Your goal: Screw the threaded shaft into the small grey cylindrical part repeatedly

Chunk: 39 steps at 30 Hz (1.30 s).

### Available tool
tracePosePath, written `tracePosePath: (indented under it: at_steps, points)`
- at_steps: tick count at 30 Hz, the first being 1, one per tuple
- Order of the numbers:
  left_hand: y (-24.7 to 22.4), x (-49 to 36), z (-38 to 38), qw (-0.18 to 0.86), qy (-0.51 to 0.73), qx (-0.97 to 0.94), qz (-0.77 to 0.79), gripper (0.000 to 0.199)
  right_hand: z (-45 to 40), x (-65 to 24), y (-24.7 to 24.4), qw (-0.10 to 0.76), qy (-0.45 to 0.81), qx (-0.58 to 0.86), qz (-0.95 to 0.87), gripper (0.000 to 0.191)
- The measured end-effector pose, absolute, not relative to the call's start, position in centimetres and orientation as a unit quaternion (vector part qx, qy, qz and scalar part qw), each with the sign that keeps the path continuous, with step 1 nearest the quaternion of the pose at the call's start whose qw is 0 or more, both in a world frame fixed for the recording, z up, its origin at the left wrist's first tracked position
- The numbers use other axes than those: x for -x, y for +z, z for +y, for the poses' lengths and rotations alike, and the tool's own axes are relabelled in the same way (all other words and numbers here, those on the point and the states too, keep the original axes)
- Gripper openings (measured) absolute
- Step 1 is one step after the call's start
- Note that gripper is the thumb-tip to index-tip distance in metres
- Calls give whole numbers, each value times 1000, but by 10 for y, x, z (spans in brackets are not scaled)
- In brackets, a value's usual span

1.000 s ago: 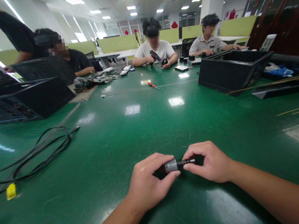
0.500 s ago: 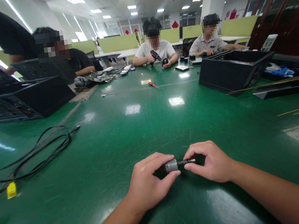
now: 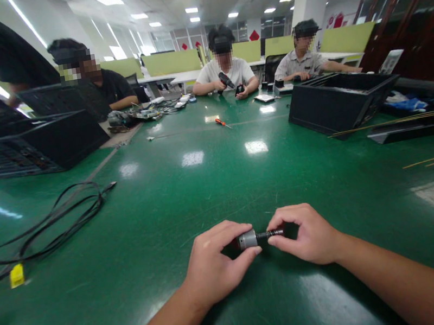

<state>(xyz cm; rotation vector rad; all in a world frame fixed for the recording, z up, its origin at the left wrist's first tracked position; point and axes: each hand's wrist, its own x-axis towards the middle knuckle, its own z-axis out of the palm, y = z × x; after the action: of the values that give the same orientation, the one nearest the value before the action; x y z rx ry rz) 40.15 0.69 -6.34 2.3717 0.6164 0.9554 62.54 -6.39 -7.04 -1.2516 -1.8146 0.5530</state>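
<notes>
My left hand [image 3: 216,261] grips a small grey metal cylinder [image 3: 248,239] between thumb and fingers. From its right end sticks out a thin dark shaft [image 3: 262,235] with spiral or ridged marks toward the tip; the exact kind of part is too small to make out. My right hand [image 3: 305,235] pinches this shaft near its far end with thumb and forefinger. The piece lies level, just over the green table [image 3: 220,184]. My left fingers partly hide the dark left end of the cylinder.
Looped black cable [image 3: 60,214] with a yellow tag [image 3: 16,276] lies at left. Black computer cases stand at left [image 3: 33,147] and right [image 3: 335,105]. A screwdriver [image 3: 222,123] lies farther off. Across the table a person [image 3: 224,68] holds a power drill [image 3: 225,80]; other people are nearby.
Both hands and the metal piece are almost still, with the shaft turned very slightly at most. At far left the standing person has shifted a little.
</notes>
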Motion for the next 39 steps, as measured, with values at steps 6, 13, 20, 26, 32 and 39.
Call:
tracePosePath:
  at_steps: [6, 13, 20, 26, 32, 39]
  points:
    - [-65, -402, 8, 253, 353, -872, 226, 28, -64, -626, -70, 423, 221, 501, -722, 3]
    - [-62, -402, 7, 254, 352, -872, 227, 26, -66, -626, -68, 424, 219, 504, -720, 3]
    - [-61, -401, 7, 254, 358, -871, 223, 26, -65, -626, -68, 422, 217, 503, -722, 3]
    - [-61, -401, 7, 249, 355, -873, 224, 28, -65, -627, -68, 423, 213, 501, -724, 3]
    - [-63, -400, 8, 247, 355, -873, 227, 27, -65, -627, -68, 422, 216, 502, -723, 2]
    - [-61, -401, 8, 246, 361, -871, 225, 26, -64, -626, -68, 423, 213, 504, -722, 2]
